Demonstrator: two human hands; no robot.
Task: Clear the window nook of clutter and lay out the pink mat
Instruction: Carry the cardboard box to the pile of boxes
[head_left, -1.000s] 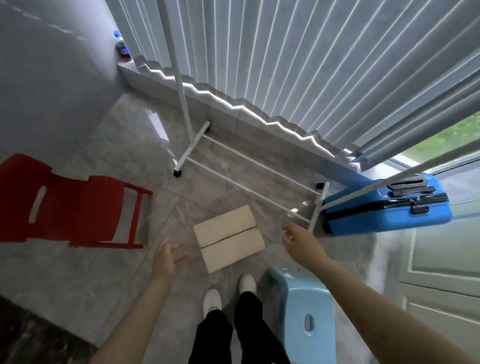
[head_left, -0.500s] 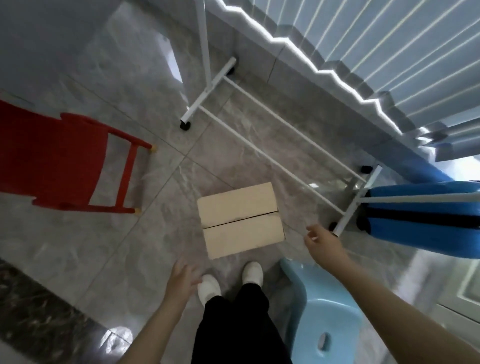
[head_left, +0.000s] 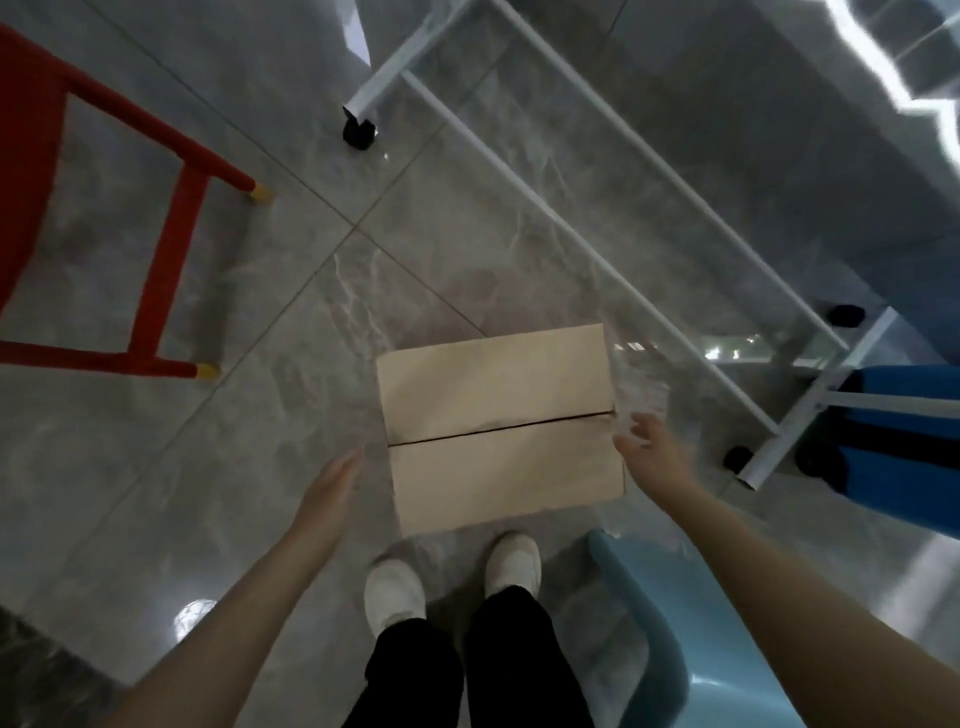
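A closed cardboard box (head_left: 498, 426) sits on the grey tiled floor just in front of my white shoes. My left hand (head_left: 332, 480) hangs flat and open a little to the left of the box, apart from it. At the box's right edge my right hand (head_left: 652, 452) is open with spread fingers, its fingertips about level with the flap seam; whether they touch the box I cannot tell. No pink mat is in view.
A white wheeled clothes rack base (head_left: 597, 208) stands behind the box. A red chair (head_left: 78, 208) is at the left, a light blue plastic stool (head_left: 691, 639) by my right leg, a blue suitcase (head_left: 904, 441) at the right.
The view has tilted down and closer to the floor. Both hands have dropped towards the box, one on each side of it.
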